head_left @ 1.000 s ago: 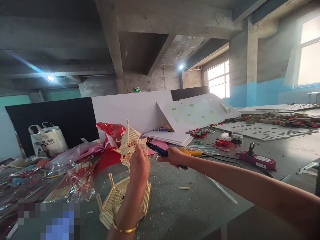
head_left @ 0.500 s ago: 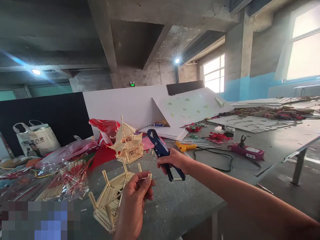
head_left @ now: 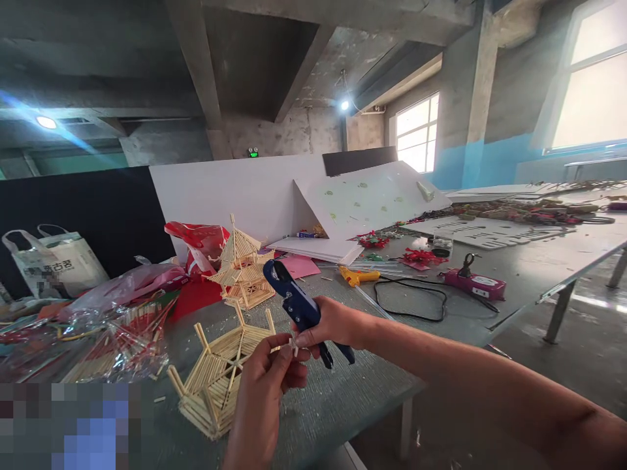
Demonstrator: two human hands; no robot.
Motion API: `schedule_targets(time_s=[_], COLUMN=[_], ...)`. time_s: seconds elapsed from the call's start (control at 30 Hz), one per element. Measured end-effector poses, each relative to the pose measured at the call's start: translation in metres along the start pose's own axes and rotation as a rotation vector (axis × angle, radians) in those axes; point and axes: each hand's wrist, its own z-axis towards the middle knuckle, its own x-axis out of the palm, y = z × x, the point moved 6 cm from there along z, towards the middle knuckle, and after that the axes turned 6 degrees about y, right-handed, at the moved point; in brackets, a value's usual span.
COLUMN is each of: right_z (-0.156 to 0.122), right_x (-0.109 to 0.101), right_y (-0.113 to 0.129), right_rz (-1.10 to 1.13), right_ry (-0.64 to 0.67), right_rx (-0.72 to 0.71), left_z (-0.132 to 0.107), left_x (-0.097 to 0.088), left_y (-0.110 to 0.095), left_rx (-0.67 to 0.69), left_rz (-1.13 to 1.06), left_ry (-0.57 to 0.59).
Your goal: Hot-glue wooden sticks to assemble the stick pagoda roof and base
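Observation:
My left hand is closed, pinching a short pale wooden stick piece between thumb and fingers. Wrapped round a dark blue plier-like hand cutter is my right hand, its fingertips meeting those of the left at the stick piece. The cutter's rounded head points up and to the left. Left of my hands lies a many-sided frame of wooden sticks with upright posts, its right side partly covered by my left hand. Behind it stands a tiered stick pagoda.
A yellow glue gun with a black cord lies beyond my right hand, near a magenta power box. Plastic bags of red-tipped sticks crowd the left. White boards lie behind, and crumbs dot the table.
My right hand has come in to the left hand with the cutter, and their fingertips now meet. The whole view has shifted slightly.

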Motion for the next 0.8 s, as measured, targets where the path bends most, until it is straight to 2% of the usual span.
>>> schedule_targets(time_s=[0.23,0.37,0.5,0.57,0.67,0.73,0.8], right_z=[-0.003,-0.004,-0.002,0.001,0.008,0.016,0.024], right_x=[0.0,0.003,-0.014,-0.032,-0.061,-0.076,-0.088], right_y=[-0.001,-0.006,-0.016,-0.022,-0.029,-0.032,-0.039], right_rz=[-0.026,-0.036,-0.068,-0.238,-0.743,-1.085,-1.278], right_ry=[0.028,0.046,-0.05,-0.145,-0.251,-0.275,-0.271], right_rx=[0.006,0.036,0.121,0.2,0.317,0.378,0.413], left_z=[-0.005,-0.008,-0.01,-0.012,-0.018,-0.023,-0.028], left_x=[0.004,0.002,-0.003,-0.005,-0.008,-0.01,-0.011], left_y=[0.002,0.003,0.007,0.008,0.008,0.009,0.011], left_rx=[-0.043,-0.025,-0.04,-0.062,-0.085,-0.078,-0.066], left_rz=[-0.047,0.012,0.016,0.02,0.022,0.016,0.016], left_ry=[0.012,-0.056,-0.105,-0.103,-0.101,-0.102,-0.098])
